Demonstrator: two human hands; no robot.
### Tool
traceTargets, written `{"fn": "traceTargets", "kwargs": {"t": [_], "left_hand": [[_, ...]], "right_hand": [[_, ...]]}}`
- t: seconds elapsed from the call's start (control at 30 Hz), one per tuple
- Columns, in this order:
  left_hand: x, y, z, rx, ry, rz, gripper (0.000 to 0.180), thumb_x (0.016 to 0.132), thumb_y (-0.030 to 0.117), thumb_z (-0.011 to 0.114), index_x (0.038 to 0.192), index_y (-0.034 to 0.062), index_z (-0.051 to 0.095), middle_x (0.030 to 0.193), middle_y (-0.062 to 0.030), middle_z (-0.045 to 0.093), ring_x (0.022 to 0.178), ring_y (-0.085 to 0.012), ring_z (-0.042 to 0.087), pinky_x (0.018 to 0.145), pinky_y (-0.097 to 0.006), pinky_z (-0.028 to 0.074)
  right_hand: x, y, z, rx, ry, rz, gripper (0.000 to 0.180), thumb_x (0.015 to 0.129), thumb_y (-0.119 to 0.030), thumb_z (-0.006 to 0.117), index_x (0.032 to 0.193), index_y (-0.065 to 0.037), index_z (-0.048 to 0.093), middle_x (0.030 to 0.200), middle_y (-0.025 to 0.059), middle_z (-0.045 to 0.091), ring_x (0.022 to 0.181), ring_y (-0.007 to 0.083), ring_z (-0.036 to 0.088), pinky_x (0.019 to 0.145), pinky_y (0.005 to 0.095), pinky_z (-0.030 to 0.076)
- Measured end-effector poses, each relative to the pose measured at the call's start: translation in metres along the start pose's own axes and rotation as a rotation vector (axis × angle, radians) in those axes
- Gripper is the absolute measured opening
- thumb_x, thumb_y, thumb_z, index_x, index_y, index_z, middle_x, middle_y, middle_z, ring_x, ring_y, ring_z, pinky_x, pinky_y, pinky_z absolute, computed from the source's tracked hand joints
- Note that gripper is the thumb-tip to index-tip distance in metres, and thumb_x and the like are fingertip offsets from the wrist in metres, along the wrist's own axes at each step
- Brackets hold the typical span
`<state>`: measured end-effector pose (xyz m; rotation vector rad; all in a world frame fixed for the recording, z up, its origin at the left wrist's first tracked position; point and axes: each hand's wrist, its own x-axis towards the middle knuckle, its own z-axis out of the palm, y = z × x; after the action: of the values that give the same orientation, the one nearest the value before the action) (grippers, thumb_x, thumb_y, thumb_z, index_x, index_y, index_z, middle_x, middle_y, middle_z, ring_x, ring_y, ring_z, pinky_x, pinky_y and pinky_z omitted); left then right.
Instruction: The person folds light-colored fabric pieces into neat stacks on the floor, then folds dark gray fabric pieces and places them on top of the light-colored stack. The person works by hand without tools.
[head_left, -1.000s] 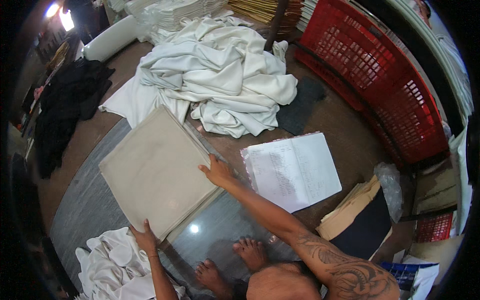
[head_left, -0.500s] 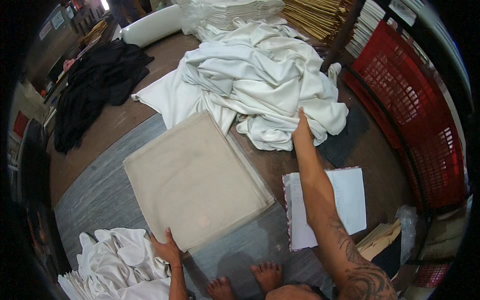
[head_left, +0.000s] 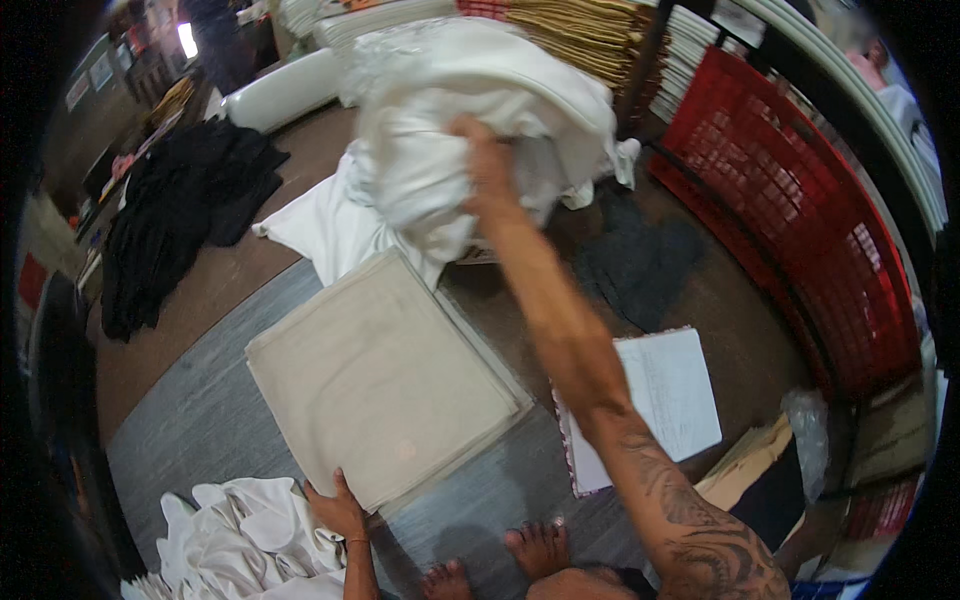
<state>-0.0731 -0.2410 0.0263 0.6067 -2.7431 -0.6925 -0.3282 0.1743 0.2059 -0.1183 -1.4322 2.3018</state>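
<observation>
My right hand [head_left: 487, 165], blurred by motion, is closed on the heap of white cloth [head_left: 420, 110], a large part of which is raised and folded back. A square stack of beige cloth pieces [head_left: 380, 370] lies flat in front of me, with a small pale mark near its near edge. My left hand [head_left: 340, 508] rests at the stack's near left corner with its fingers apart. Beside that hand is a crumpled pile of off-white cloth [head_left: 245, 540] at the lower left.
An open notebook [head_left: 670, 390] lies under my right forearm. Red plastic crates [head_left: 790, 220] stand along the right, near a dark grey cloth [head_left: 640, 255]. Black cloth [head_left: 185, 200] is at the left; a white roll [head_left: 280, 103] and folded brown stacks [head_left: 590, 35] line the back.
My right hand has moved up and left, from the heap's right edge to its middle. The white cloth has lifted leftward, uncovering more of the dark grey cloth. My left hand stays at the stack's corner.
</observation>
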Motion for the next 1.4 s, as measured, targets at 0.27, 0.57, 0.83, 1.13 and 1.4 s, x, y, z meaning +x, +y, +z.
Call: {"fn": "traceTargets", "kwargs": {"t": [0.27,0.57,0.83,1.13,1.4], "left_hand": [[-0.011,0.023,-0.019,-0.163,-0.206,-0.048,0.095,0.079,0.06,0.065,0.138,-0.0083,0.036,0.139,-0.0307,0.041,0.127,-0.0427,0.043,0.107,-0.043,0.035],[0.01,0.004,-0.025,0.233,-0.214,-0.052,0.095,0.079,0.062,0.063,0.138,-0.0081,0.037,0.141,-0.0305,0.039,0.128,-0.0426,0.041,0.107,-0.046,0.035],[0.049,0.131,0.07,0.257,-0.184,0.791,0.075,0.086,0.054,0.055,0.142,0.0063,0.039,0.15,-0.0246,0.028,0.14,-0.0452,0.02,0.113,-0.057,0.013],[0.058,0.14,0.079,0.085,-0.388,0.631,0.076,0.084,0.053,0.057,0.143,0.0071,0.04,0.152,-0.0234,0.025,0.142,-0.0424,0.018,0.114,-0.057,0.011],[0.06,0.14,0.078,0.115,-0.4,0.605,0.075,0.084,0.052,0.057,0.142,0.0074,0.041,0.152,-0.0229,0.026,0.142,-0.0414,0.019,0.114,-0.056,0.012]], "right_hand": [[-0.31,0.01,0.268,-0.023,-1.219,-0.256,0.037,0.077,-0.034,0.068,0.099,-0.004,0.064,0.093,0.0132,0.065,0.084,0.0259,0.064,0.072,0.0385,0.053],[-0.25,0.021,0.219,-0.109,-1.222,0.026,0.036,0.078,-0.032,0.074,0.094,0.0,0.069,0.091,0.0118,0.071,0.084,0.0182,0.067,0.073,0.0337,0.053],[0.003,0.147,-0.063,-1.007,0.294,0.354,0.097,0.062,-0.053,0.084,0.133,0.0,0.044,0.119,0.0209,0.057,0.109,0.0312,0.057,0.087,0.038,0.049],[0.128,0.23,-0.008,-1.251,0.449,0.443,0.119,0.063,-0.055,0.08,0.15,-0.011,0.01,0.137,0.0265,0.041,0.124,0.0386,0.046,0.098,0.0528,0.039],[0.149,0.213,0.074,-0.098,0.132,0.371,0.043,0.078,-0.013,0.066,0.116,0.004,0.058,0.113,0.0161,0.062,0.091,0.0254,0.063,0.077,0.0354,0.052]]}}
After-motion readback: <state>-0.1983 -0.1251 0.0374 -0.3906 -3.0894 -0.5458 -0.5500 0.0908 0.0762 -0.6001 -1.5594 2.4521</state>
